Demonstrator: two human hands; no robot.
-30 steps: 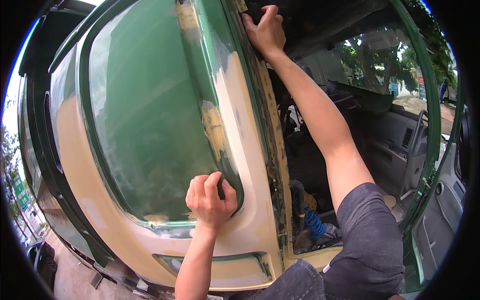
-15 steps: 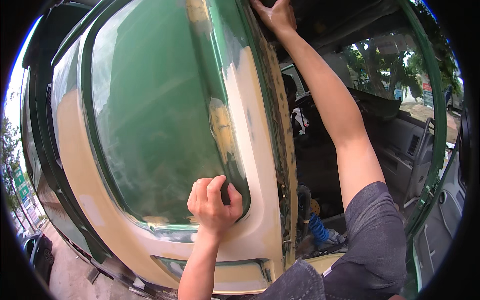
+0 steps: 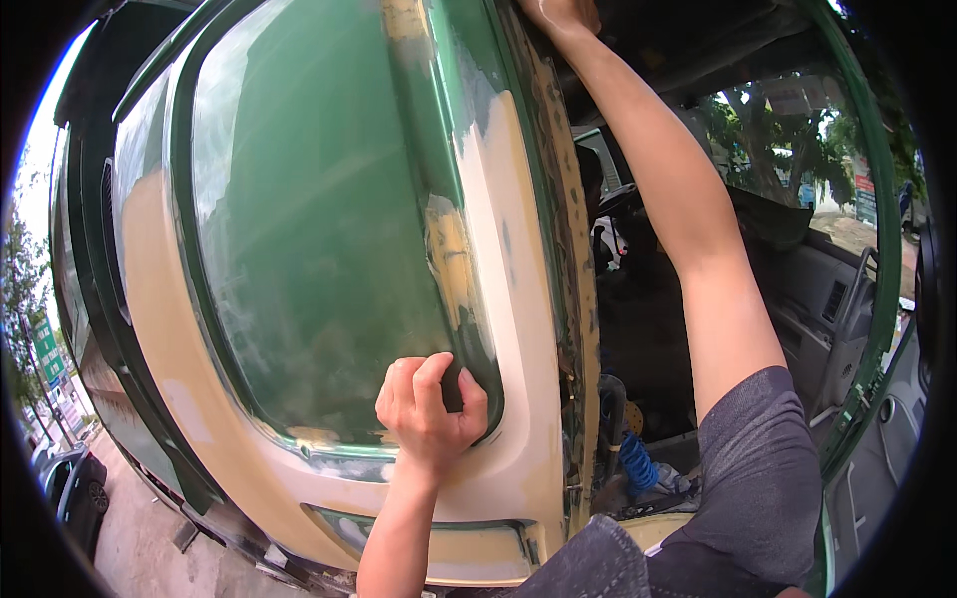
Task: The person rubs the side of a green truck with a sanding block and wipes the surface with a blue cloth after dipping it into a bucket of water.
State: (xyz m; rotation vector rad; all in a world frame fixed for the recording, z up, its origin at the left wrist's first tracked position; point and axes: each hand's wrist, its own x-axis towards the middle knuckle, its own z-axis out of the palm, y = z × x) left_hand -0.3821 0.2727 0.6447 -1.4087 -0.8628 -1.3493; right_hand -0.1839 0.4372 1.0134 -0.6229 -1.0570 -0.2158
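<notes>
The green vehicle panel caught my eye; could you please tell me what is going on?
A person's left hand, curled, is at the lower right corner of the green panel, which bears cream patches. The right hand is high by the door frame, partly cut off by the picture. Whether either holds anything is unclear.

Above the left grip (image 3: 432, 414), the recessed panel (image 3: 309, 229) is gleaming deep green, a ragged yellow-tan patch (image 3: 451, 259) streaking its edge. Right of that grip, the border (image 3: 533, 399) is running pale pinkish-beige; farther right, I'm seeing a coil (image 3: 638, 463) showing bright blue, and a sleeve (image 3: 758, 448) is looking dark mottled grey.
</notes>
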